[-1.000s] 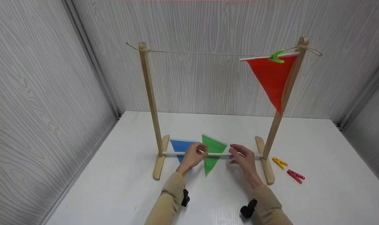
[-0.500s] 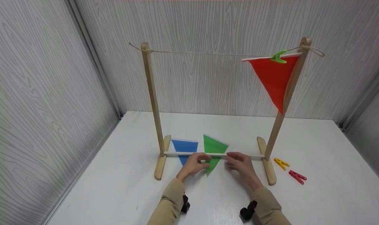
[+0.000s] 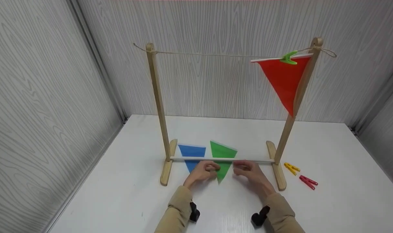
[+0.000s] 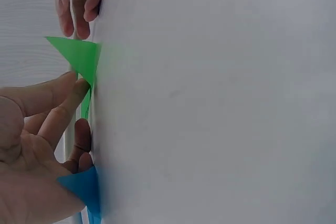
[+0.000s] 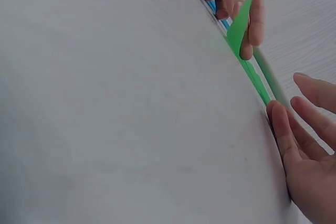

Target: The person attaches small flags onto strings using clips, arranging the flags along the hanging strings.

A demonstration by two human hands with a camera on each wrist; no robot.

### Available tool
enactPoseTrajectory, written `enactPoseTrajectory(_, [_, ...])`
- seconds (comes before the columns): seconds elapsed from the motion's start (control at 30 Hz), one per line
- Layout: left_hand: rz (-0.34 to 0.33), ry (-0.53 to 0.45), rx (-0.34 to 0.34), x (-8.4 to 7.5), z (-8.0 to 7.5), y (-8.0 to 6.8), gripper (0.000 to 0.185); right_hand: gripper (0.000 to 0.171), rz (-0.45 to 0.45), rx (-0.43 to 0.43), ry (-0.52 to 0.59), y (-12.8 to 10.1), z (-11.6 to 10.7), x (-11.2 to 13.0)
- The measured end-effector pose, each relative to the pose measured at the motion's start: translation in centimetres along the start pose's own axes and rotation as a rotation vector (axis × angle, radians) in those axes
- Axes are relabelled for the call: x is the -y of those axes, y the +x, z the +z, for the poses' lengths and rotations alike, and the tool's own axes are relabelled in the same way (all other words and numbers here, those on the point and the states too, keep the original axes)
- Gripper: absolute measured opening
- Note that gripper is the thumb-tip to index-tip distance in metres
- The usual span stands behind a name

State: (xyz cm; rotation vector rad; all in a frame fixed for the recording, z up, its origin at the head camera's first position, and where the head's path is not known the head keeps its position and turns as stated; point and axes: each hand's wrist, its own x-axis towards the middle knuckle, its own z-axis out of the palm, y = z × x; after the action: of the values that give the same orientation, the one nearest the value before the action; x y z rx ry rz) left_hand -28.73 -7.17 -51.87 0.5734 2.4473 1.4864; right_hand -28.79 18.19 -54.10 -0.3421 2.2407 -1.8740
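A green pennant (image 3: 222,151) lies on the table, passing under the white crossbar (image 3: 186,158) of a wooden stand. My left hand (image 3: 202,171) is at its left edge, thumb and forefinger close together there. In the left wrist view the green pennant (image 4: 79,53) has its free tip curling upward. On the other side, my right hand (image 3: 251,173) has loosely bent, spread fingers; its fingertips (image 5: 274,108) reach the pennant's edge, low by the table. A blue pennant (image 3: 192,151) lies left of the green one, partly behind my left hand.
A red pennant (image 3: 282,77) hangs from the stand's string (image 3: 215,54) by a green clothespin (image 3: 288,58). Right of the stand's foot (image 3: 280,179) lie a yellow clothespin (image 3: 292,168) and a red clothespin (image 3: 308,182). Two wooden posts (image 3: 159,106) rise from the feet.
Both hands have come down from the crossbar to its near side, beside the green pennant. The green pennant's tip has shifted slightly right. The blue and red pennants stay put.
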Motion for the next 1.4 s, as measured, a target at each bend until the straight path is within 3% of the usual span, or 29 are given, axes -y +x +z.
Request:
enactPoseTrajectory(0.2, [-0.071, -0.053, -0.047, -0.1, 0.4, -0.2, 0.018, 0.048, -0.052, 0.007, -0.067, 0.0, 0.3, -0.1])
enactPoseTrajectory(0.4, [-0.119, -0.045, -0.084, 0.1, 0.6, -0.3, 0.019, 0.048, -0.069, 0.018, -0.055, -0.2, 0.6, -0.1])
enactPoseTrajectory(0.6, [-0.069, 0.049, -0.085, -0.1, 0.9, -0.2, 0.026, 0.048, -0.073, 0.027, -0.087, -0.3, 0.6, -0.2])
enactPoseTrajectory(1.07, [-0.095, 0.264, -0.038, -0.3, 1.3, -0.4, 0.055, 0.048, -0.105, 0.066, -0.162, -0.2, 0.4, -0.5])
enactPoseTrajectory(1.2, [-0.107, 0.267, -0.027, -0.4, 1.4, -0.4, 0.055, 0.047, -0.106, 0.064, -0.159, -0.1, 0.3, -0.3])
enactPoseTrajectory(1.4, [-0.07, 0.232, -0.035, -0.4, 1.3, -0.5, 0.045, 0.044, -0.141, 0.059, -0.172, -0.1, 0.3, -0.1])
